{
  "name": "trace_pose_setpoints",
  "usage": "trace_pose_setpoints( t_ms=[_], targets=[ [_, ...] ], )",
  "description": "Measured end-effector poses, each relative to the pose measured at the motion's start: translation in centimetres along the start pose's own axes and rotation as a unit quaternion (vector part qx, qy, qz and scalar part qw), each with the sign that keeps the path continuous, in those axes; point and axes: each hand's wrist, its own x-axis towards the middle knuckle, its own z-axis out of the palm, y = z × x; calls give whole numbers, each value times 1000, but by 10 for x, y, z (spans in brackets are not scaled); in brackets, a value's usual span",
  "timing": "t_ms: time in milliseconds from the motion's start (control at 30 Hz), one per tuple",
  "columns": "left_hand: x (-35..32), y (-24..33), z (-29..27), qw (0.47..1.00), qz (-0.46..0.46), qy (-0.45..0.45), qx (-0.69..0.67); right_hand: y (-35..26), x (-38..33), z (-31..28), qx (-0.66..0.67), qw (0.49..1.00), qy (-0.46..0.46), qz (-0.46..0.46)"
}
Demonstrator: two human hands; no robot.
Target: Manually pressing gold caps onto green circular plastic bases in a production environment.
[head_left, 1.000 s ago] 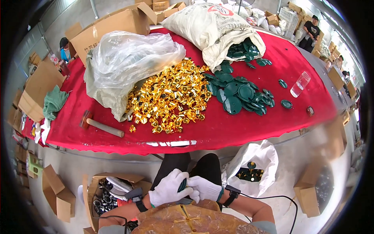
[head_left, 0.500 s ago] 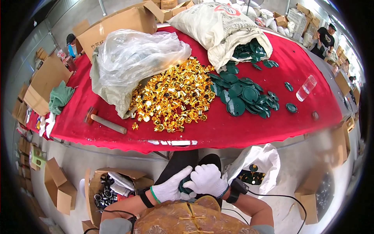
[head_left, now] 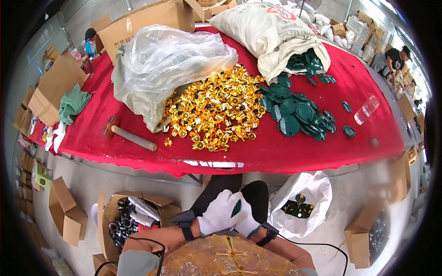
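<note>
My left hand (head_left: 218,212) and my right hand (head_left: 247,221), both in white knit gloves, are pressed together over my lap. Between them a dark green disc (head_left: 236,208) shows only as a narrow strip; the fingers cover the rest. Both hands are closed around it, and whether another part is with it I cannot tell. Beyond them, on the red-covered table (head_left: 285,154), lies a heap of shiny gold fittings (head_left: 214,110). To its right spreads a pile of similar green discs (head_left: 299,112), spilling from a white woven sack (head_left: 271,39).
A mallet (head_left: 133,138) lies at the table's left, a clear glass (head_left: 366,110) at its right. Beside my left arm stands a carton of black parts (head_left: 110,244). An open white bag (head_left: 317,188) holding green-and-gold pieces sits right of my legs. Cables run by both forearms.
My hands have turned: the left now lies more over the disc, and the right has dropped lower beside it. Less of the disc shows. The person far right now bends forward.
</note>
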Motion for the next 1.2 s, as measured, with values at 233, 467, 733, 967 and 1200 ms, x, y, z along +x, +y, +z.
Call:
trace_pose_setpoints(
  t_ms=[233, 467, 733, 967, 1200],
  targets=[
    [-21, -27, 18, 988, -71, 44, -127, 3, -4, 15, -361, 923, -6, -136],
    [-10, -54, 24, 712, -310, 9, -630, -40, 14, 27, -762, 338, -67, -549],
    [-10, -27, 3, 517, -424, -124, -733, -96, -21, 62, -797, 260, -239, -489],
    [-1, -19, 2, 876, -108, 138, -449, -58, -10, 73, -666, 490, -74, -558],
    [-10, -38, -17, 984, -25, 94, -147, -13, 17, 52, -425, 866, 21, -264]
  ],
)
